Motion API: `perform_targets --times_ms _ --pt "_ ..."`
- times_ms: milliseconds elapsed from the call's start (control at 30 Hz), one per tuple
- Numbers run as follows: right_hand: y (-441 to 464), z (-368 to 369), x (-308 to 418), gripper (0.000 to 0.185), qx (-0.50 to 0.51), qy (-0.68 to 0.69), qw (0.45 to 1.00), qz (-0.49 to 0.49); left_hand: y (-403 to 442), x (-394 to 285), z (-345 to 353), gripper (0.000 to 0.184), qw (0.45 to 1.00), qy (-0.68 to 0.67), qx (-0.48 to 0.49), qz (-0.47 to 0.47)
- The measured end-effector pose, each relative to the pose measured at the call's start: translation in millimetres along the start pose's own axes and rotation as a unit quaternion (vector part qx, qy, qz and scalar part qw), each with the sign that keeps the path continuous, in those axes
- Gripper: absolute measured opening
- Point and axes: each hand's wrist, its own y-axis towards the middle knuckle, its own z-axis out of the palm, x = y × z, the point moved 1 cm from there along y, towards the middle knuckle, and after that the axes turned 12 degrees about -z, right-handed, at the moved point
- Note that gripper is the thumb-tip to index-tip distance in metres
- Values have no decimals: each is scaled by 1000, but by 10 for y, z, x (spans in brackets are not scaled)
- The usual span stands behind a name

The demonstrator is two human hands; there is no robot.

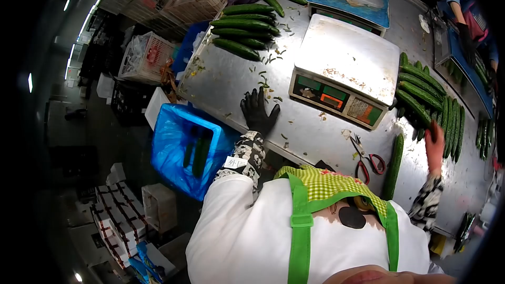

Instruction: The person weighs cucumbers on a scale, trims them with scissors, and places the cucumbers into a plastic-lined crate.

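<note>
My left hand (259, 111), in a black glove, lies flat on the metal table with its fingers spread and nothing in it. Small green scraps are scattered by its fingertips. My right hand (434, 146), in an orange-pink glove, reaches to the pile on the right, its fingers closed about the near end of a cucumber (413, 106). More cucumbers (453, 126) lie side by side just beyond that hand. A single cucumber (393, 167) rests on the table between my body and the pile. Left of it are red-handled scissors (362, 170), lying open.
A digital scale (347, 63) stands mid-table, with a blue-tray scale (347, 0) behind it. Cucumbers (244, 29) lie at the far left. A blue-lined bin (181, 121) beside the table's left edge holds cucumbers. Across the table, a co-worker's gloved hand (466, 38) is at a blue tray.
</note>
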Motion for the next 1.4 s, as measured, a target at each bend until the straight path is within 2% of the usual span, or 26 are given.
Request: perform_targets --times_ms 33,167,233,267,367,400,500,567,633,700,767,833,900,1067,1167,1233,1300,1400 --pt "-279 152 29 53 -22 0 999 28 28 6 -18 88 1000 -12 -6 5" --pt "-1220 682 280 71 26 -223 961 159 89 41 -30 78 996 -86 -22 -4" --pt "-1444 899 436 73 52 -221 945 237 85 131 54 69 995 -88 -40 22" --pt "-1397 949 720 72 23 -210 946 247 115 100 -43 46 987 -146 -47 42" --pt "-1400 1173 771 70 5 -246 940 238 308 207 -125 31 983 -152 -24 96" --pt "-1310 1189 885 67 18 -265 928 263 393 209 -158 26 978 -170 -44 109" --pt "-1354 1172 724 63 2 -217 934 284 831 245 -221 29 969 -213 -84 97" --pt "-1337 1150 767 59 -52 -145 949 276 1301 372 -258 60 971 -181 -107 117" --pt "-1292 1052 918 58 -102 -113 948 278 1781 516 -174 74 971 -168 -126 113" --pt "-1020 924 1106 56 -75 -69 962 252 2274 587 -188 84 979 -143 -81 119" --pt "-578 925 1433 55 -84 -49 981 170 2755 564 -170 89 982 -96 -72 147" --pt "19 892 1908 56 -11 -186 980 77 3098 495 -290 92 982 -3 -70 177" --pt "559 995 2216 59 -4 -223 975 -23 3396 385 -388 94 979 75 -12 189" --pt "1825 1439 2611 60 83 -265 951 -136 3820 235 -405 90 958 137 51 248" --pt "2270 1765 2630 58 97 -287 941 -152 3975 259 -350 83 945 170 77 270" --pt "2451 1964 2555 60 100 -312 931 -164 3962 300 -405 65 950 95 23 295" --pt "2537 2127 2477 62 90 -289 939 -165 3928 297 -545 50 946 88 25 311" --pt "2506 2229 2451 65 102 -285 938 -171 3814 481 -426 38 930 15 -58 362"
